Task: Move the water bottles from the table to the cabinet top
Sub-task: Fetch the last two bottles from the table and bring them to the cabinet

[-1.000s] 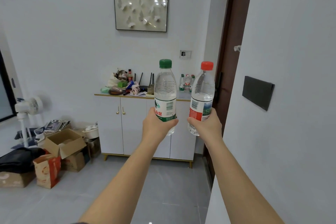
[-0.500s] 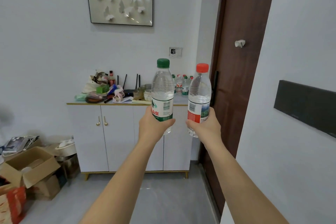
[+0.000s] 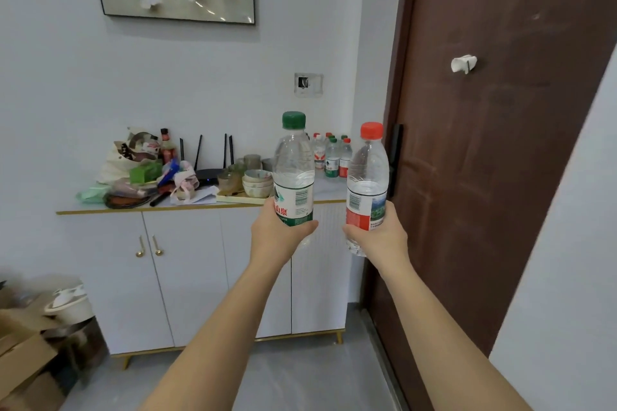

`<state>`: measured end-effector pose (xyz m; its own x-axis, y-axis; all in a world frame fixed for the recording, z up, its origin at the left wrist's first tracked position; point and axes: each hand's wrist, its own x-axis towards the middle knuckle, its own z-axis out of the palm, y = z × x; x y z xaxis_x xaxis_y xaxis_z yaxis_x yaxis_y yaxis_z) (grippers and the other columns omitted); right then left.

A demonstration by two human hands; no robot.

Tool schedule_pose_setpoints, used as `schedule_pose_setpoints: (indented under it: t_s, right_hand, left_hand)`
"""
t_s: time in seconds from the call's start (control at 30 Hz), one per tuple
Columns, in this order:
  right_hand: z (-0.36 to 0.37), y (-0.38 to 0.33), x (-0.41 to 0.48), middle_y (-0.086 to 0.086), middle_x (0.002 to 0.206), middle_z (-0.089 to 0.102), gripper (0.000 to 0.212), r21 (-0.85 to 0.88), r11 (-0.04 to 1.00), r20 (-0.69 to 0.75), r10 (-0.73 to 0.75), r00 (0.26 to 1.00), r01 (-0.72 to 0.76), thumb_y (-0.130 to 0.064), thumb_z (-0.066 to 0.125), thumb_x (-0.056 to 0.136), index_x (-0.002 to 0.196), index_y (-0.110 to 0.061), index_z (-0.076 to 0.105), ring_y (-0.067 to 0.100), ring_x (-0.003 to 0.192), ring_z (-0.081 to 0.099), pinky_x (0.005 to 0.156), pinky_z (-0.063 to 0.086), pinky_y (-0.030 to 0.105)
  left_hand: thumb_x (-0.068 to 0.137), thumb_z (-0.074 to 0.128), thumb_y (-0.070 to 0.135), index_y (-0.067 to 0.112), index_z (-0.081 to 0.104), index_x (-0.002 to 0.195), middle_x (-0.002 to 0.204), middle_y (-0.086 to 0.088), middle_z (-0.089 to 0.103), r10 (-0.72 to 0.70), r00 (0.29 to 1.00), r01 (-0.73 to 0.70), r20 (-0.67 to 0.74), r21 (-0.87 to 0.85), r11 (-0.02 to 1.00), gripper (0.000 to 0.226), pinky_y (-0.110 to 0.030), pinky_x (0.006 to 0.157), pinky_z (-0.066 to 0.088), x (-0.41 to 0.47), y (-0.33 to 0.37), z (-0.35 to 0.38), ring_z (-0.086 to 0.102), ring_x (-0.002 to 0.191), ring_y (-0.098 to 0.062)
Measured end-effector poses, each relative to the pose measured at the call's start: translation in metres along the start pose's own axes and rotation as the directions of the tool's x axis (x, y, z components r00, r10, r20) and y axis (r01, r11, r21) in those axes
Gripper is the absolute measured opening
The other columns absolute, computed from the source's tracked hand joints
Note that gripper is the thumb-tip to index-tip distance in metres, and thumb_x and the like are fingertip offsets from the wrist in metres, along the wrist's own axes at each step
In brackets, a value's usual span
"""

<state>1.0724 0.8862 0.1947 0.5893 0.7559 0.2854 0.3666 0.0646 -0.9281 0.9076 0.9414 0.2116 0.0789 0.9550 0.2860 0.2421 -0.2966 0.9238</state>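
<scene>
1. Our left hand (image 3: 275, 237) grips the green-capped bottle (image 3: 293, 170), upright.
2. Our right hand (image 3: 380, 237) grips the red-capped bottle (image 3: 367, 177), upright.
3. We hold both in the air before the white cabinet (image 3: 187, 277).

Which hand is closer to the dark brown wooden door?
Right. The right hand, gripping the red-capped clear plastic bottle, is just left of the door; the left hand, gripping the green-capped bottle, is further left, before the white cabinet.
</scene>
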Motion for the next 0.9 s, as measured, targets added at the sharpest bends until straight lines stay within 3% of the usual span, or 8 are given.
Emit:
schedule_pose_setpoints:
  t_s: [0.17,0.3,0.47,0.67,0.9]
  right_hand:
    - [0.03,0.028,0.074,-0.011,0.096,0.062,0.055,0.039,0.999,-0.007,0.009,1.0,-0.008,-0.016,0.084,0.07,0.112,-0.03,0.05,0.014,0.093,0.063,0.078,0.05,0.028]
    - [0.056,0.051,0.144,-0.006,0.102,0.064,0.061,0.039,0.999,0.013,-0.006,1.0,0.006,-0.017,0.084,0.069,0.12,-0.026,0.052,0.016,0.095,0.064,0.082,0.05,0.029]
    - [0.079,0.06,0.236,-0.004,0.11,0.068,0.07,0.017,0.999,0.046,-0.036,0.998,0.035,-0.02,0.085,0.067,0.128,-0.023,0.052,0.017,0.1,0.066,0.092,0.054,0.038]
    - [0.1,0.074,0.314,-0.002,0.116,0.067,0.068,-0.017,0.999,0.068,-0.042,0.997,0.043,-0.023,0.086,0.068,0.126,-0.023,0.052,0.019,0.104,0.065,0.093,0.054,0.038]
    - [0.126,0.103,0.379,0.0,0.119,0.067,0.07,-0.042,0.999,0.078,-0.003,0.997,0.006,-0.023,0.086,0.068,0.128,-0.022,0.051,0.022,0.109,0.064,0.097,0.052,0.04]
  left_hand:
    - [0.069,0.084,0.026,0.024,0.052,0.117,0.104,0.009,0.062,-0.02,1.0,0.02,-0.006,-0.001,1.0,0.058,-0.025,0.071,0.049,0.069,-0.029,0.033,0.058,0.092,-0.011]
    - [0.067,0.084,0.024,0.023,0.053,0.115,0.101,0.01,0.062,0.001,0.999,-0.001,-0.032,0.011,1.0,0.058,-0.015,0.059,0.043,0.131,-0.048,0.066,0.059,0.093,-0.011]
    - [0.066,0.085,0.028,0.022,0.052,0.114,0.095,0.013,0.06,0.032,0.998,-0.029,-0.053,0.056,0.998,0.057,-0.014,0.06,0.039,0.209,-0.05,0.105,0.058,0.088,-0.008]
    - [0.065,0.084,0.034,0.022,0.053,0.117,0.1,0.01,0.062,0.033,0.994,-0.024,-0.106,0.084,0.996,0.062,-0.025,0.071,0.043,0.283,-0.066,0.144,0.06,0.093,-0.012]
    - [0.067,0.084,0.03,0.021,0.052,0.118,0.1,0.011,0.06,0.01,0.997,-0.004,-0.077,0.082,0.997,0.061,-0.016,0.065,0.038,0.346,-0.092,0.181,0.056,0.09,-0.009]
